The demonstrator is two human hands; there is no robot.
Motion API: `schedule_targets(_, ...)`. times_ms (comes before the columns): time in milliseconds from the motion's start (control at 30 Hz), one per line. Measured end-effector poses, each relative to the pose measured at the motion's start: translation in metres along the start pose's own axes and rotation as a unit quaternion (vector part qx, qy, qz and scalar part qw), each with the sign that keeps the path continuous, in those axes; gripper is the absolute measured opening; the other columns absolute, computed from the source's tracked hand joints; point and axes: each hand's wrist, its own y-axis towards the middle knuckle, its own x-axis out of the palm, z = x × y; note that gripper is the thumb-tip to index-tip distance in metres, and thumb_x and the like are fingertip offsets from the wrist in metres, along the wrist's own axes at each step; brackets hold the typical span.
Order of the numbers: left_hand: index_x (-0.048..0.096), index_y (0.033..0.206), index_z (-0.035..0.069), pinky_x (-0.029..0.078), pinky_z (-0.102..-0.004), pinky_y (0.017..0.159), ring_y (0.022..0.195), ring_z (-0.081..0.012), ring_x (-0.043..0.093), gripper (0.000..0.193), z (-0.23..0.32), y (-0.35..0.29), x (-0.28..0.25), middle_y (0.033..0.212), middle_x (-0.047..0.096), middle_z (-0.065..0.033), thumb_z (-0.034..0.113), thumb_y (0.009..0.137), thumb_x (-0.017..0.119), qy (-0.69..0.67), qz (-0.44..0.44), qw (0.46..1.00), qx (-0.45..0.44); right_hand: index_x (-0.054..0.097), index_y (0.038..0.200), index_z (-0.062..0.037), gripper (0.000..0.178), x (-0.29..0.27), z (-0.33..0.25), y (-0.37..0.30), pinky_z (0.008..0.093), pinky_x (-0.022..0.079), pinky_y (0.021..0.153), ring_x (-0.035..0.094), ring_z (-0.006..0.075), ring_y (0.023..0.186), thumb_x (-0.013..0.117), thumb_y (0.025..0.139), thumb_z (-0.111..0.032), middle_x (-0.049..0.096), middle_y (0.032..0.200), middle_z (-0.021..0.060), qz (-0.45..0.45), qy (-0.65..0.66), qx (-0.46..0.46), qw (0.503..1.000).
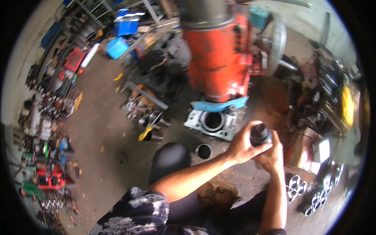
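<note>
Both my hands are closed around a dark, bottle-like cylinder with a narrower black top, held upright in front of me. My left hand wraps its left side, thumb across the near face. On the right side, my right hand grips it lower down. Just beyond and to the left lies a grey metal block with a round bore, under the blue piece at the foot of an orange-red machine column. A short metal sleeve stands on the floor near my left forearm.
Several metal cylinders and a yellow item lie left of the block. A handwheel juts from the machine's right side. Shiny ringed metal parts and a box sit at right. Brown crumpled material lies between my legs.
</note>
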Motion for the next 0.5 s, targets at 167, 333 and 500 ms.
schedule_targets(167,0.053,0.142,0.003,0.05,-0.0384,0.109,0.121,-0.021,0.061,0.073,0.003,-0.001,-0.004,0.128,0.062,-0.01,0.025,0.084,0.093,-0.057,-0.011,0.998,-0.003,0.063,0.126,0.0013,0.077,0.002,0.011,0.0,0.0479,0.057,0.097,0.071,0.0421,0.112,0.094,0.06,-0.023,0.072,0.118,0.0266,0.013,-0.038,0.017,0.999)
schedule_targets(333,0.054,0.141,0.002,0.049,-0.0391,0.11,0.122,-0.0213,0.061,0.071,0.007,0.0,-0.01,0.131,0.062,-0.0115,0.024,0.085,0.091,0.005,-0.002,1.0,0.005,0.057,0.132,-0.0013,0.081,0.001,0.015,0.001,0.0514,0.054,0.104,0.064,0.0463,0.12,0.09,0.061,-0.021,0.067,0.123,0.027,-0.012,-0.058,0.011,0.998)
schedule_targets(500,0.054,0.14,-0.001,0.053,-0.0388,0.104,0.117,-0.0248,0.067,0.074,0.008,0.003,-0.011,0.127,0.066,-0.0165,0.033,0.086,0.092,0.045,-0.004,0.998,0.031,0.057,0.132,-0.0016,0.08,0.001,0.016,0.003,0.0524,0.054,0.103,0.063,0.0469,0.12,0.088,0.06,-0.019,0.067,0.121,0.0253,-0.017,-0.047,0.016,0.999)
